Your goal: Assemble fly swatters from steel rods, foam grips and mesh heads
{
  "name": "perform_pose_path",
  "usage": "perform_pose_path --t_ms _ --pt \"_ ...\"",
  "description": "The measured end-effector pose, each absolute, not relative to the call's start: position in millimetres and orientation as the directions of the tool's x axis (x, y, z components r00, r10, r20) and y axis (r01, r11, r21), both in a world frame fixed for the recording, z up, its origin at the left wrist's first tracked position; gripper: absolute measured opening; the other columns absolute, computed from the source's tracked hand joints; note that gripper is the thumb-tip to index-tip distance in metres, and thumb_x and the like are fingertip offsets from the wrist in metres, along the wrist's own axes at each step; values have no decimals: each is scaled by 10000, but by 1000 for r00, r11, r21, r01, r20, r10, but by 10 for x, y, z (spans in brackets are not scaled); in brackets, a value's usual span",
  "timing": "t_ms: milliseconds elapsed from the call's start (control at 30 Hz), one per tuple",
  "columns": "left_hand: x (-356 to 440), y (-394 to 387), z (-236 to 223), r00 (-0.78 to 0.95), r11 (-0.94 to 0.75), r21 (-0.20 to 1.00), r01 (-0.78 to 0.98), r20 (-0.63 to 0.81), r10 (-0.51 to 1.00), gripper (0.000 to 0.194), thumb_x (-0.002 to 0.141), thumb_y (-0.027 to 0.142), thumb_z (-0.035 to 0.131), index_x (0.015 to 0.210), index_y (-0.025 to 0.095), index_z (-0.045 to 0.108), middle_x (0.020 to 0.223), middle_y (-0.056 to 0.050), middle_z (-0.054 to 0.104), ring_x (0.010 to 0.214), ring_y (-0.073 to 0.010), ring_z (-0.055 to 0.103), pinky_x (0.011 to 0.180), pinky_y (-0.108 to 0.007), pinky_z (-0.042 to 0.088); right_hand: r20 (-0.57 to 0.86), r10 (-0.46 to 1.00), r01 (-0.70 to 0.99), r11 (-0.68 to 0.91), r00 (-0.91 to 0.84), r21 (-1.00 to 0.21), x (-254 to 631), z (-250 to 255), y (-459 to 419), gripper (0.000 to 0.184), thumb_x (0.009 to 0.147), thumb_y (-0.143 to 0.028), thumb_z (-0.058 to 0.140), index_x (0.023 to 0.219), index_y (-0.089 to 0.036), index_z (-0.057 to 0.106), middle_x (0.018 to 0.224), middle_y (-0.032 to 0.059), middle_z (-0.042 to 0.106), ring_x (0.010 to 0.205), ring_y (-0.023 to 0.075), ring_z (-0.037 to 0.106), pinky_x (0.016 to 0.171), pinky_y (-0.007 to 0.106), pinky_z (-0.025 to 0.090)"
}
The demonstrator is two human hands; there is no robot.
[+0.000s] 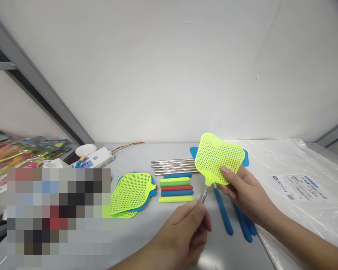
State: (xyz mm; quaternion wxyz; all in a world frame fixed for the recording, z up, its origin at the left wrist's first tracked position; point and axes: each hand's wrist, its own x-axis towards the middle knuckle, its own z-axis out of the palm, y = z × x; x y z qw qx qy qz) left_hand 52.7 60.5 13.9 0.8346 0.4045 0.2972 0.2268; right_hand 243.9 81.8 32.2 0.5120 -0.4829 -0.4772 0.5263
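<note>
My right hand (243,189) pinches the lower right edge of a yellow-green perforated fly swatter head (218,155), thumb on top. Closed around a silver telescopic rod (203,195) is my left hand (190,228); the rod's upper end meets the neck of that head. Behind the raised head, blue swatter heads (245,158) show at its sides. Blue handles (224,212) lie beneath and beside my right hand. Left of my hands rests a stack of swatter heads (132,193), yellow-green on top, blue below. Several coloured handle grips (177,188) lie in a row between.
A bundle of silver rods (173,165) lies behind the grips. At left are a white power strip (97,158), a white round object (85,150) and bagged colourful items (25,150). A clear plastic bag with a label (300,187) covers the right side. The lower left is pixelated.
</note>
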Motion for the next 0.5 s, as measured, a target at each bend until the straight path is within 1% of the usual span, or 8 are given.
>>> perform_pose_path --t_ms 67,133,233,300,333,400,433,500 --pt "515 606 155 719 550 821 -152 -290 631 321 962 474 354 840 204 478 543 99 384 287 -28 240 393 -219 205 -21 998 -44 -23 -60 -999 2467 305 806 330 906 -510 524 725 -235 496 559 -41 422 480 124 353 512 286 332" --pt "505 612 176 709 530 833 -159 -278 649 308 972 449 344 849 202 482 549 101 383 294 -25 236 407 -217 221 1 990 2 1 -143 -1000 2486 266 790 296 920 -502 505 793 -235 529 583 -39 453 499 125 374 535 285 343" --pt "485 643 223 670 486 848 -212 -236 704 331 984 434 321 807 197 470 522 105 366 293 -26 256 446 -223 278 87 951 118 127 -298 -985 2490 207 764 374 959 -547 364 995 -242 576 667 -9 515 577 148 448 595 303 387" --pt "463 689 260 626 439 855 -276 -187 757 376 984 455 327 737 194 438 490 106 352 290 -31 270 460 -228 299 116 936 265 211 -333 -941 2470 190 751 436 982 -541 260 1049 -252 579 713 10 533 653 173 494 640 322 404" --pt "449 718 277 604 414 857 -308 -161 780 400 980 471 340 702 194 417 476 104 346 290 -32 271 457 -229 296 118 935 360 242 -333 -901 2453 190 748 422 989 -519 255 1034 -258 584 737 18 550 692 183 511 658 329 404" --pt "419 781 304 566 370 857 -358 -115 816 449 968 503 370 644 192 380 453 100 338 286 -33 267 445 -227 276 103 931 550 294 -351 -782 2404 197 747 334 991 -460 330 980 -259 596 802 33 604 758 203 530 684 341 398" --pt "404 810 310 549 352 857 -376 -100 830 468 961 516 382 625 191 369 444 98 337 284 -33 266 442 -228 269 96 921 621 329 -378 -712 2375 199 747 292 985 -431 371 952 -253 600 834 38 630 775 211 531 692 347 392" --pt "384 848 311 524 336 853 -400 -88 847 497 953 535 394 597 190 355 429 94 337 279 -33 267 442 -229 269 106 884 689 425 -456 -587 2311 187 747 239 974 -386 423 921 -237 602 877 45 658 778 214 530 702 355 380"
